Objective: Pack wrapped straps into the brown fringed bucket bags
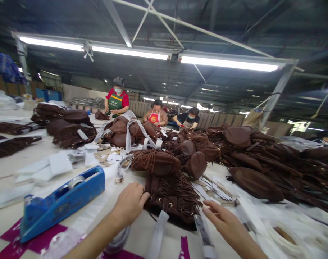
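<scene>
A dark brown fringed bag point(174, 196) lies in front of me, its drawstring opening with gold-coloured eyelets facing my side. My left hand point(130, 203) is at its left edge, fingers curled and partly hidden, with the thumb against the bag. On the other side, my right hand point(220, 217) is beside the bag's right corner, its fingers stretched out and holding nothing visible. A strap wrapped in whitish film point(158, 232) runs from the bag toward me. Another wrapped strap point(204, 233) lies near my right fingers.
A blue tape dispenser point(64, 201) stands at left, near white foam pads point(57, 163). Brown bags point(121, 131) are heaped ahead, with more piled at right point(255, 180). A white roll point(284, 235) lies at lower right. Three co-workers point(117, 99) are across the table.
</scene>
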A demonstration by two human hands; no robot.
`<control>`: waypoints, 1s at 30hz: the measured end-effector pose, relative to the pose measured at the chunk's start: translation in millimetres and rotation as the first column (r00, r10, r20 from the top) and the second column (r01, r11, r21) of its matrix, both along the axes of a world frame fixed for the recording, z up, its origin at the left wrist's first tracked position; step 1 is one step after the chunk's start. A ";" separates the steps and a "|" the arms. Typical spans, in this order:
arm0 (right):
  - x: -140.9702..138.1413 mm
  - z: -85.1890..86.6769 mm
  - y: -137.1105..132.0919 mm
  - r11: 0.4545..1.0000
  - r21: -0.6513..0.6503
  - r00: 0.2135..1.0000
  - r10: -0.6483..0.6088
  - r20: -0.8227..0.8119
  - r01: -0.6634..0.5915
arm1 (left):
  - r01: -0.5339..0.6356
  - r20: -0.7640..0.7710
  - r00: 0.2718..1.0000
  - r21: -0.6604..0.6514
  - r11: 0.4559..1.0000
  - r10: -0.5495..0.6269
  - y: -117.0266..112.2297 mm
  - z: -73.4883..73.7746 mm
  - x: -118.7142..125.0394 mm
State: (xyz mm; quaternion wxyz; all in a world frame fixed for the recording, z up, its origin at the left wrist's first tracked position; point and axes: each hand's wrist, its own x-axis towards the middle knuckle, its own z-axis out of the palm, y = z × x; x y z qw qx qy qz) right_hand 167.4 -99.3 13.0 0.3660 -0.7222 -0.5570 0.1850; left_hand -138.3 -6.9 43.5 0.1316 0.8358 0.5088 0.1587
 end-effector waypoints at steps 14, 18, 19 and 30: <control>-39.5 8.6 30.3 0.964 0.102 0.809 0.147 0.569 -0.247 | 0.078 -0.097 0.992 -0.030 0.996 -0.081 8.3 -1.9 44.5; -55.4 13.3 28.8 0.959 -0.090 0.744 0.266 0.612 -0.269 | 0.149 -0.087 0.986 0.064 0.987 -0.143 4.2 -14.2 37.7; -57.0 12.7 27.9 0.956 -0.131 0.721 0.285 0.631 -0.263 | 0.204 -0.098 0.976 0.078 0.976 -0.197 4.1 -16.6 37.2; -34.9 -11.6 33.6 0.949 -0.231 0.645 0.315 0.696 -0.215 | 0.339 0.050 0.940 -0.035 0.940 -0.337 40.1 -32.7 25.8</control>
